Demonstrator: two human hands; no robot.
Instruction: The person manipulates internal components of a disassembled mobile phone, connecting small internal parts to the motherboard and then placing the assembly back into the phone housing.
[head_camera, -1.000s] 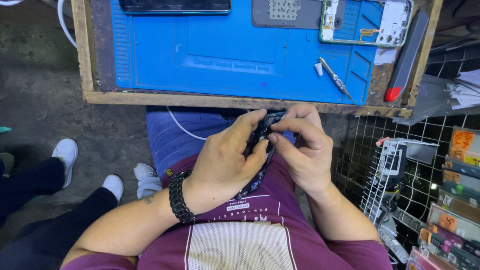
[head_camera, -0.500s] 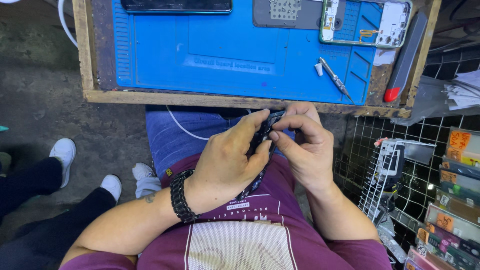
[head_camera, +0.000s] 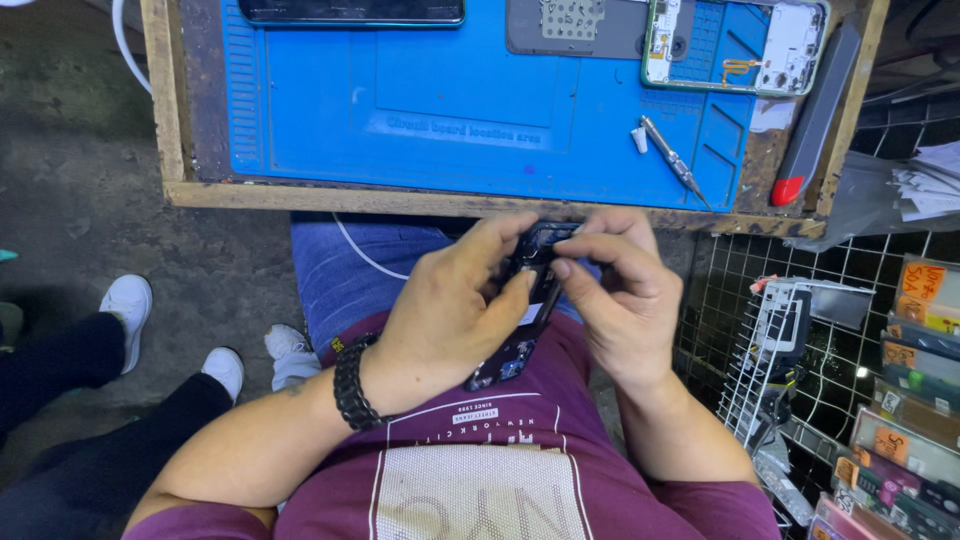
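Over my lap, just below the table's front edge, both hands grip a dark phone body, its inner parts showing. My left hand, with a black bead bracelet at the wrist, wraps around the phone's left side, thumb on top. My right hand holds the right side, its fingertips pinching at the upper end of the phone. Most of the phone is hidden by the fingers.
A blue work mat lies on the wooden table. On it are a screwdriver, an opened phone frame, a grey panel and a dark screen. Wire racks with packaged goods stand at right. Another person's legs and white shoes are at left.
Both hands with the phone stay in nearly the same place; the fingers of my right hand shifted slightly on the phone's upper end.
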